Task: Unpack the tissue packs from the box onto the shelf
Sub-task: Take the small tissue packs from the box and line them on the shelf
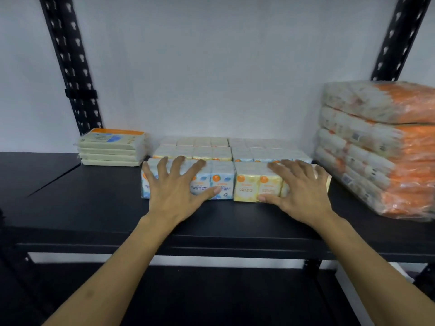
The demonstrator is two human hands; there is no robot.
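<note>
Two hands, fingers spread flat: left hand (175, 184) pressing the blue tissue pack (221, 182), right hand (299, 187) pressing the yellow tissue pack (249, 185), both packs at the front of rows on the black shelf (94, 196). Flat packs (110, 147) stacked left; orange-wrapped bundles (381, 147) stacked right.

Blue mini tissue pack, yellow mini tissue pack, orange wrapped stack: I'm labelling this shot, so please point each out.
Blue mini tissue pack (222, 182): head view, printed front face.
Yellow mini tissue pack (246, 187): head view, front face.
Orange wrapped stack (400, 147): head view, orange side.
</note>
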